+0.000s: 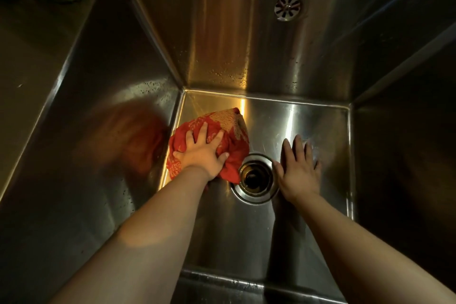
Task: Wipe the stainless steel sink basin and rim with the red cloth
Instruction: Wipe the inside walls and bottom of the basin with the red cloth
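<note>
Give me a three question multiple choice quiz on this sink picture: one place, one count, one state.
1. The red cloth lies where from the drain? A left, B right, C on the back wall.
2. How many hands touch the cloth? A none, B one, C two.
3. The right hand is: A fisted, B gripping the cloth, C flat on the sink basin floor.
Answers: A, the cloth sits left of the drain; B, only the left hand presses it; C, its fingers lie straight on the steel.
</note>
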Tool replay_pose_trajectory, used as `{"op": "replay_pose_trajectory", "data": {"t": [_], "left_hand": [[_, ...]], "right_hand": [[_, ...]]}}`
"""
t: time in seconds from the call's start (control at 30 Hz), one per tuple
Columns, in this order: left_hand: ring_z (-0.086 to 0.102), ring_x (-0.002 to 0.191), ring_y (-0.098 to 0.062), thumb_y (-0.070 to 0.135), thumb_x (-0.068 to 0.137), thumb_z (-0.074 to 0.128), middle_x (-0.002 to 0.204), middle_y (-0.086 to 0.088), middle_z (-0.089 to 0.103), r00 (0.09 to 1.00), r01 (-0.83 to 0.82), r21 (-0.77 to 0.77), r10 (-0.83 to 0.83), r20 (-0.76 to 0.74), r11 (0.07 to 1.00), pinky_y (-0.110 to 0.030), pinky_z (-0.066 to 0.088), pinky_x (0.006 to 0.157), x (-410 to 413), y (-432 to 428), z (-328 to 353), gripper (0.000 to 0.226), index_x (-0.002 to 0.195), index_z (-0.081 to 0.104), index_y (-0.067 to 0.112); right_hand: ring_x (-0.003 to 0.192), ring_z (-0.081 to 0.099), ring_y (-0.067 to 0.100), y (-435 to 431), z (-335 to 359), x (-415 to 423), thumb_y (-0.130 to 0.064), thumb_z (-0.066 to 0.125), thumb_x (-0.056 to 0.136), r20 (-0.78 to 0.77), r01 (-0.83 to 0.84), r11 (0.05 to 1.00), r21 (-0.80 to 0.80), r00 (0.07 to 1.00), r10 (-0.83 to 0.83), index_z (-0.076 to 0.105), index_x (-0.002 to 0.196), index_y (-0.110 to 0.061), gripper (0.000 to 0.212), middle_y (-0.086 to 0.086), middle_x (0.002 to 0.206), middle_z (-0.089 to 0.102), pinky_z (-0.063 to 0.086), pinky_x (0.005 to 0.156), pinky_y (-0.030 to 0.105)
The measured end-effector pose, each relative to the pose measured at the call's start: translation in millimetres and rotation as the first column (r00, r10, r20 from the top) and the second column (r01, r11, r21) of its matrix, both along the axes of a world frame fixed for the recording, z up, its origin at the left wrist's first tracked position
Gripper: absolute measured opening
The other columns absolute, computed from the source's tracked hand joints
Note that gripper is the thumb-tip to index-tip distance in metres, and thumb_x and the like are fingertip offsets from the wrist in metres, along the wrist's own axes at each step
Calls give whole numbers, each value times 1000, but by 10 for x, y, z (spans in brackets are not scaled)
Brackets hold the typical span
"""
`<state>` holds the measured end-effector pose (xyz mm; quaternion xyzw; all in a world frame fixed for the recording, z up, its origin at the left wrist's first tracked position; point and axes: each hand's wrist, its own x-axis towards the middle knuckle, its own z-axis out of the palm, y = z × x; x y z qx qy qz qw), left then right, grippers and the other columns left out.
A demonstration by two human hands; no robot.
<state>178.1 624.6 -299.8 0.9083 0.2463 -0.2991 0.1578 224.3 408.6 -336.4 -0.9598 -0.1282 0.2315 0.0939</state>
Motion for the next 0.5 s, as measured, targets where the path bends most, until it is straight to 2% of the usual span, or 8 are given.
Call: {"op": "replay_pose_trajectory", "data": {"t": [0.17,0.3,0.43,0.5], "left_hand": [[-11,145,-31,56,94,38,158,10,-13,999,51,29,-50,-21,998,-70,14,105,-156,-60,49,61,146,7,49],[-12,144,-32,56,94,37,158,9,-13,997,71,31,-70,-26,997,-70,13,105,-295,-94,54,61,146,7,49],[-11,145,-32,54,94,40,158,10,-14,996,79,14,-79,-42,997,-69,15,107,-368,-104,66,61,146,9,49],[-11,145,-31,51,94,44,158,11,-12,996,86,-10,-87,-37,996,-69,16,107,-412,-91,83,59,145,13,51]], "right_hand": [[147,-3,27,-157,-2,-125,-42,30,99,35,-63,998,14,997,63,15,150,-24,56,3,160,0,9,116,50],[145,14,34,-288,-36,-274,-45,13,91,67,-129,992,-10,989,130,28,147,-19,63,11,158,17,22,112,52],[139,29,37,-400,-82,-427,-38,23,91,69,-170,984,-46,982,173,37,142,-14,58,15,152,31,33,104,54],[140,29,36,-440,-108,-480,-37,25,91,83,-177,983,-48,980,180,36,143,-14,58,15,152,30,33,105,54]]}}
